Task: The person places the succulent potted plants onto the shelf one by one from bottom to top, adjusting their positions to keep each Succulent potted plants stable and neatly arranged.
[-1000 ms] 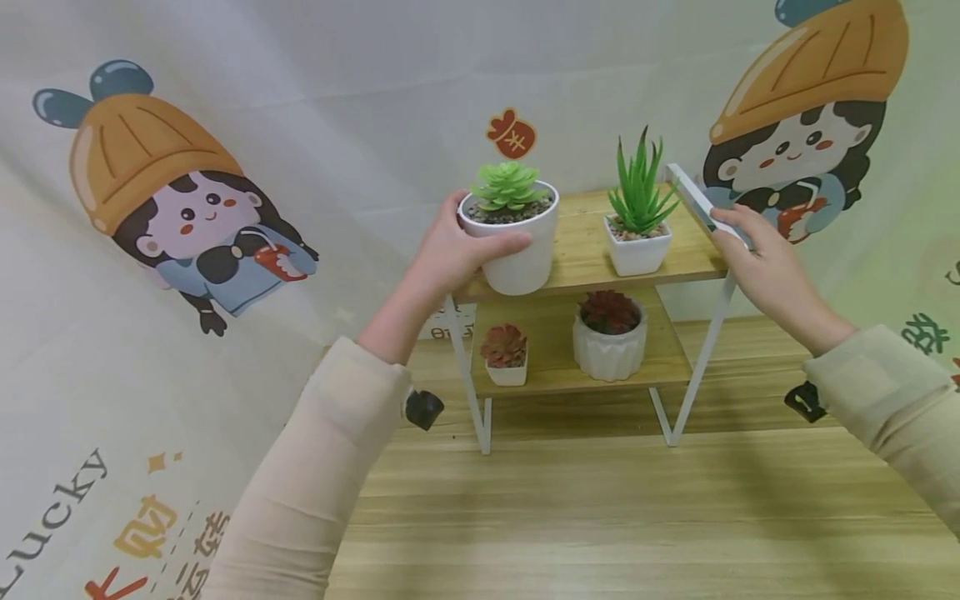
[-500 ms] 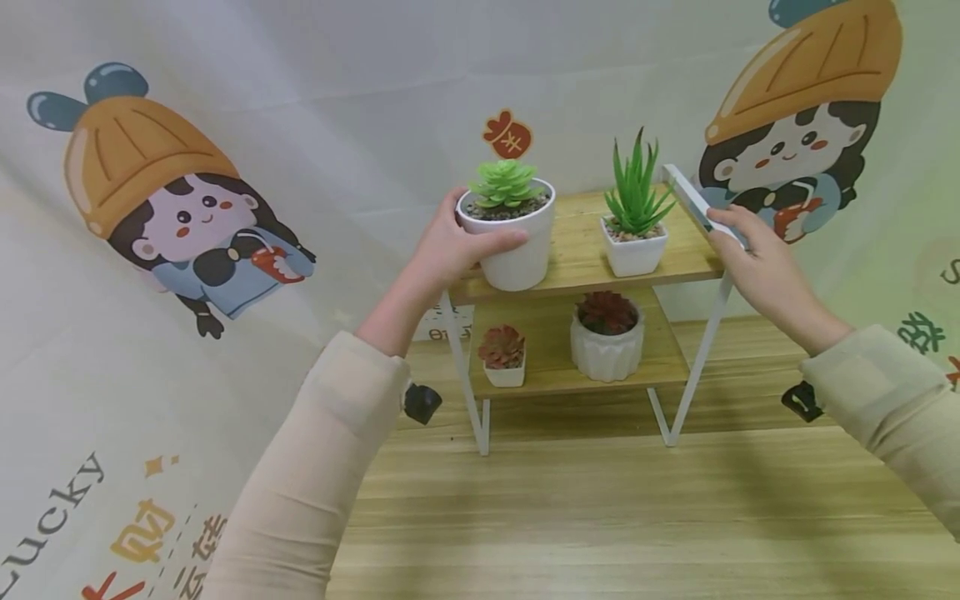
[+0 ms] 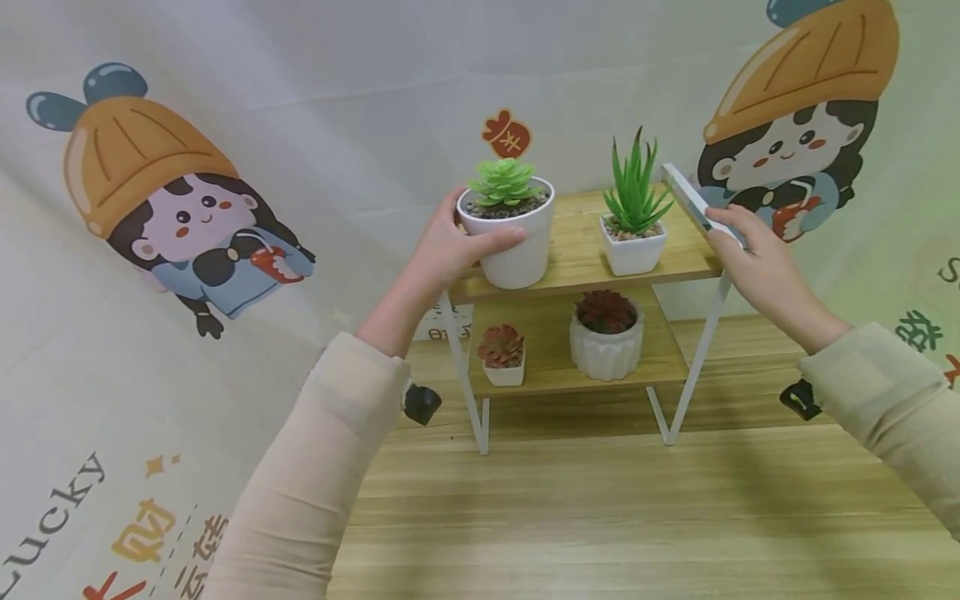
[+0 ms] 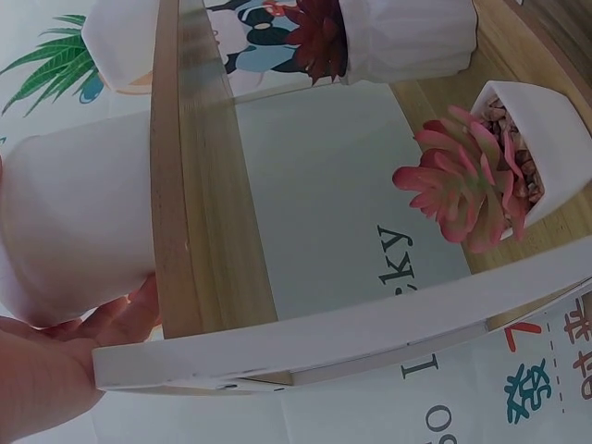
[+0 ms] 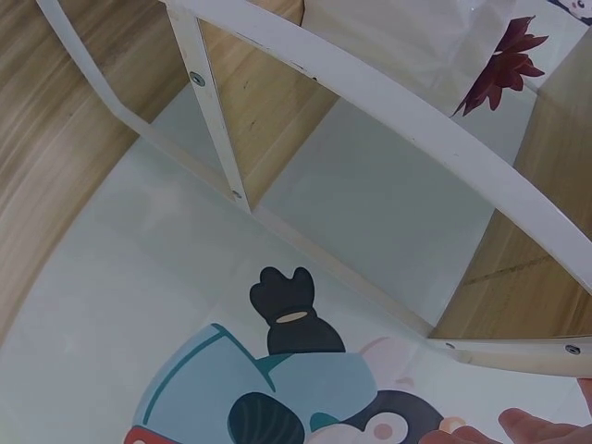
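My left hand point(image 3: 448, 248) grips a white round pot point(image 3: 519, 260) with a green succulent point(image 3: 502, 185), the thumb across its front. The pot sits upright at the left end of the top board of a two-tier wooden shelf point(image 3: 581, 254). In the left wrist view the fingers curl beneath the white pot point(image 4: 79, 222), beside the frame. My right hand point(image 3: 772, 271) grips the shelf's white metal side bar point(image 3: 688, 196) at the top right. A square white pot point(image 3: 634, 254) with a spiky aloe-like plant point(image 3: 636, 187) stands between the hands.
On the lower board are a small white pot point(image 3: 506, 375) with a reddish succulent and a ribbed white pot point(image 3: 606, 352) with a dark red one. The shelf stands on a wood-grain table point(image 3: 570, 517), with a printed cloth point(image 3: 360, 125) behind and at the sides.
The head view has shifted very slightly. Both hands keep the same hold, and the pots stay in place on the shelf.
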{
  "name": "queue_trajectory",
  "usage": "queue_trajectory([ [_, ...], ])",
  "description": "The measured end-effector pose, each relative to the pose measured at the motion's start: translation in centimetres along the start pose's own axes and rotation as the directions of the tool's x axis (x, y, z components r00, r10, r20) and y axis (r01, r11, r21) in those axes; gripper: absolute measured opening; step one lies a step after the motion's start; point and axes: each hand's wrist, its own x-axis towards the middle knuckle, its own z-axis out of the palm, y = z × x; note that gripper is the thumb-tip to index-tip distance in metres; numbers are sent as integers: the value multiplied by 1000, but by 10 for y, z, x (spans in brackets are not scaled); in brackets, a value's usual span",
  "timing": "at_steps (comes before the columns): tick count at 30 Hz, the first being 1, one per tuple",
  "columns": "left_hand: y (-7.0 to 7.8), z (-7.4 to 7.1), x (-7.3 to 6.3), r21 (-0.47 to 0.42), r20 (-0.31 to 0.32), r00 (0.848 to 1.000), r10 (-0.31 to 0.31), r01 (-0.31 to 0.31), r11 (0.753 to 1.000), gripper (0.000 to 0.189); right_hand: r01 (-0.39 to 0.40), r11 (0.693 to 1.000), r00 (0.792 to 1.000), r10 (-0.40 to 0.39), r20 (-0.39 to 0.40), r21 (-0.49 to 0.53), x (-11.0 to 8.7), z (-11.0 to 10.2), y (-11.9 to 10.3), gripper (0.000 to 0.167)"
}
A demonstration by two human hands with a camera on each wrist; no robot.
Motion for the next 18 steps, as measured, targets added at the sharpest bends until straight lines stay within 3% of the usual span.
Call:
queue_trajectory([
  [8, -1, 0, 2, 32, -27, 1000, -10, 10, 999, 92, -11, 1000, 1000, 11, 7, -12, 0, -1, -1, 52],
  [18, -3, 1, 1, -2, -22, 1000, 15, -15, 1000, 90, -6, 1000, 1000, 6, 9, -30, 1, 0, -2, 52],
])
